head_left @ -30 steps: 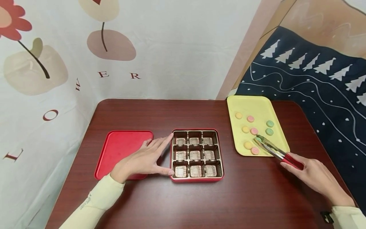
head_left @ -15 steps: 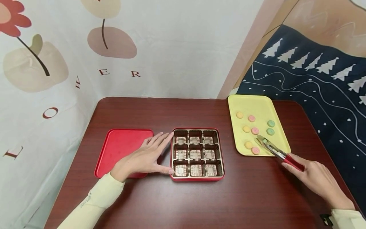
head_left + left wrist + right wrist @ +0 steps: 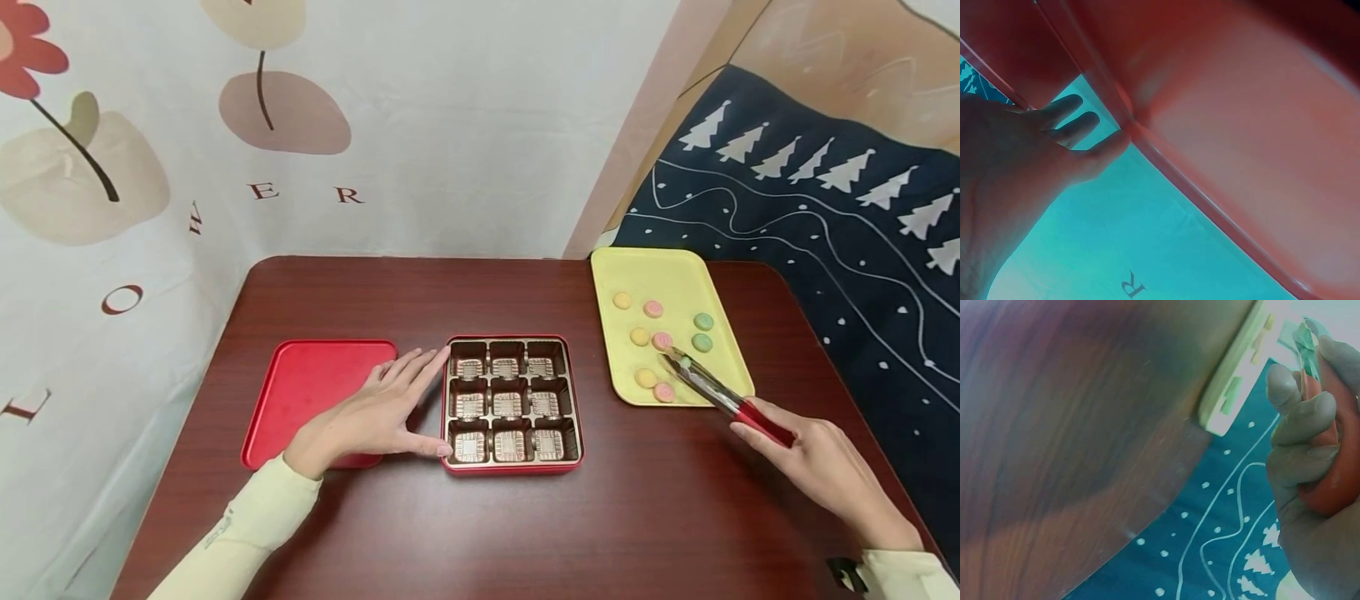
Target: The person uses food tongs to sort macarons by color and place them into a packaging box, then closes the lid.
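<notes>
Tongs (image 3: 726,400) sit in the right hand (image 3: 828,471), fingers curled round the red handle, tips aimed at ten o'clock and slightly nearer the middle pink disc (image 3: 662,340) than half a second ago. Green shows between the tips; whether they clamp it cannot be told. The left hand (image 3: 367,421), fingers apart, touches the nine-o'clock edge of the box (image 3: 510,469), as before. The yellow tray (image 3: 648,271) lies at the box's two o'clock.

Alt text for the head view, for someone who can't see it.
A right hand holds red-handled tongs over a yellow tray of small round pastel pieces; the left hand touches the left edge of a red nine-compartment box. A red lid lies farther left.
</notes>
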Motion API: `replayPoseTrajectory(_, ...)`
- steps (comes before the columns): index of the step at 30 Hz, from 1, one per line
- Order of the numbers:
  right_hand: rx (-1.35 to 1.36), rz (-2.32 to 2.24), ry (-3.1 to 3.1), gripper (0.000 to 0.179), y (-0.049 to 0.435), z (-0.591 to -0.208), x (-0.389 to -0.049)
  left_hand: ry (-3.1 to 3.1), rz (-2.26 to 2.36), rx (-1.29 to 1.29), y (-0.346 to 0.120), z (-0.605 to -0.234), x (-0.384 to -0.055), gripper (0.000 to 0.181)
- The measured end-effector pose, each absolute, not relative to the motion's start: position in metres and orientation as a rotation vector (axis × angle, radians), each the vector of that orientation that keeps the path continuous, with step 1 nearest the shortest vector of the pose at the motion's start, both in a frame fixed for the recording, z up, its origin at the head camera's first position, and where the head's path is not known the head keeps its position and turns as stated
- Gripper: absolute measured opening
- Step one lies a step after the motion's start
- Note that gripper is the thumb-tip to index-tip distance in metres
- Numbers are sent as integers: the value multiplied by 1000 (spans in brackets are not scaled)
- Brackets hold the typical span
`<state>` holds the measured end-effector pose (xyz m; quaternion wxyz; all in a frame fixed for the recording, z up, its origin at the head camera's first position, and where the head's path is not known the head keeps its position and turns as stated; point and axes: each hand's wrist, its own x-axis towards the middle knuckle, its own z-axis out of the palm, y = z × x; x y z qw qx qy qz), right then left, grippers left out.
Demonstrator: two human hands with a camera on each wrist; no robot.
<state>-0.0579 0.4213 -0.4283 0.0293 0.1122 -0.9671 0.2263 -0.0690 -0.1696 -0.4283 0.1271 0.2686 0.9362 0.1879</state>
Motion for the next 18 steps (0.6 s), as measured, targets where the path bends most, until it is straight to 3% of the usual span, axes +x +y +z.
replayPoseTrajectory(18, 654, 702, -2844, 56, 369, -405, -50, 2722, 554, 782, -170, -426, -67, 134)
